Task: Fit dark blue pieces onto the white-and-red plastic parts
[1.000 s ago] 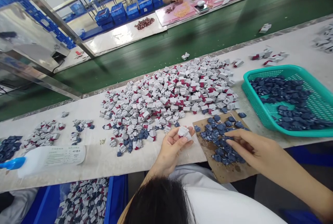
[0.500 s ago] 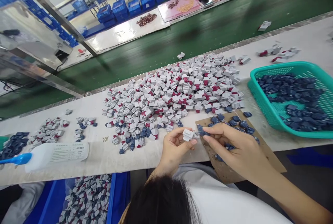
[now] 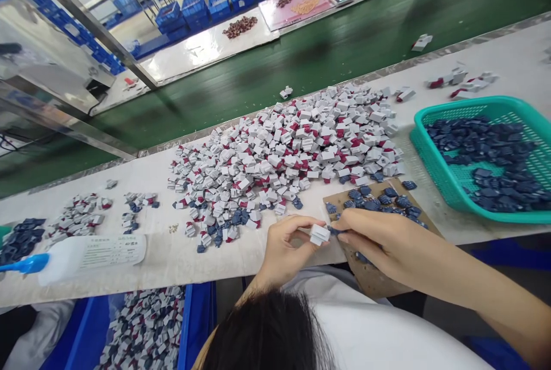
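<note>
My left hand (image 3: 287, 246) pinches a small white plastic part (image 3: 319, 234) over the table's front edge. My right hand (image 3: 381, 239) pinches a small dark blue piece (image 3: 334, 230) and presses it against the white part. Just beyond my right hand, several loose blue pieces (image 3: 379, 201) lie on a brown board (image 3: 370, 275). A large heap of white and red parts (image 3: 293, 146) spreads across the table behind my hands.
A teal basket (image 3: 434, 172) with blue pieces stands at the right. A white bottle (image 3: 90, 252) with a blue nozzle lies at the left. A blue bin (image 3: 189, 324) of assembled parts sits below. The green conveyor (image 3: 301, 66) runs behind; another person works beyond it.
My right hand left the board with a blue piece and moved left to meet the white part in my left hand. The view shifted slightly.
</note>
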`<state>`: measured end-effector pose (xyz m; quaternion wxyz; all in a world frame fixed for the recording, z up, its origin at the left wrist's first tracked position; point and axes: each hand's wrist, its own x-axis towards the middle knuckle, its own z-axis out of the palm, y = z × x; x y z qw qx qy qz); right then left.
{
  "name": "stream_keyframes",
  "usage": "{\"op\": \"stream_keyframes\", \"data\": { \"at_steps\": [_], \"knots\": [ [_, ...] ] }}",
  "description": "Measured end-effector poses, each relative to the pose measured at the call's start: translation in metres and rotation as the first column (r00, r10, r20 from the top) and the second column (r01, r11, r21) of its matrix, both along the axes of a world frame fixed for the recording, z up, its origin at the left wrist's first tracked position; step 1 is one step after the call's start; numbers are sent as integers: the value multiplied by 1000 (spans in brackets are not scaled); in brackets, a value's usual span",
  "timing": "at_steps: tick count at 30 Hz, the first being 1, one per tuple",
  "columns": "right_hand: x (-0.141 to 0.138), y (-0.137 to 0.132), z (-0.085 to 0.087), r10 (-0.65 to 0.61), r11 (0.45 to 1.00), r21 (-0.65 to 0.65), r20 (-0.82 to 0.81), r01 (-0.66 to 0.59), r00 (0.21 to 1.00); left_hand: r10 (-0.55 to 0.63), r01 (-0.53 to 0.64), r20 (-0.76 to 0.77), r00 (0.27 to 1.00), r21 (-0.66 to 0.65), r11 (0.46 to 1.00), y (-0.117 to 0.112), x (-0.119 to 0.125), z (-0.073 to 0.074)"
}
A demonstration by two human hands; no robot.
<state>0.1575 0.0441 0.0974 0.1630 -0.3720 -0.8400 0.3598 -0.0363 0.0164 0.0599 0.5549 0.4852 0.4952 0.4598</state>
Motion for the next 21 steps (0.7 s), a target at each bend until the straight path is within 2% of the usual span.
{"op": "stream_keyframes", "data": {
  "at_steps": [3, 7, 11, 13, 15, 16, 18, 19, 20, 21],
  "knots": [
    [2, 1, 1, 49, 999, 9, 9, -50, 999, -37, 43, -83, 996, 65, 997, 0, -4, 4],
    [2, 6, -3, 60, 998, -20, -37, -61, 998, -11, 15, -54, 998, 66, 998, -2, -4, 0],
    [-4, 10, -12, 64, 996, -64, -73, -69, 995, 1, 0, 47, 999, -14, 1000, -3, 5, -10],
    [-10, 9, -14, 48, 990, -126, -120, -63, 992, -3, 9, 129, 992, -48, 999, -4, 9, -12],
    [-11, 6, -12, 21, 975, -214, -163, -56, 986, 11, 3, 175, 984, -74, 997, -9, 3, -12],
    [-8, 5, -11, -11, 969, -246, -176, -33, 984, 57, -42, 173, 983, -88, 995, -14, -7, -11],
    [9, 4, -10, -161, 960, -256, -175, 113, 971, 260, -252, 102, 960, -90, 964, -31, -40, -10],
    [23, 4, -10, -301, 938, -227, -154, 262, 941, 403, -402, 31, 914, -54, 914, -42, -64, -10],
    [41, 5, -12, -460, 882, -175, -123, 437, 879, 536, -536, -53, 842, 24, 844, -56, -91, -10],
    [61, 7, -14, -619, 785, -97, -89, 611, 781, 645, -631, -154, 748, 136, 764, -70, -118, -12]
  ]
}}
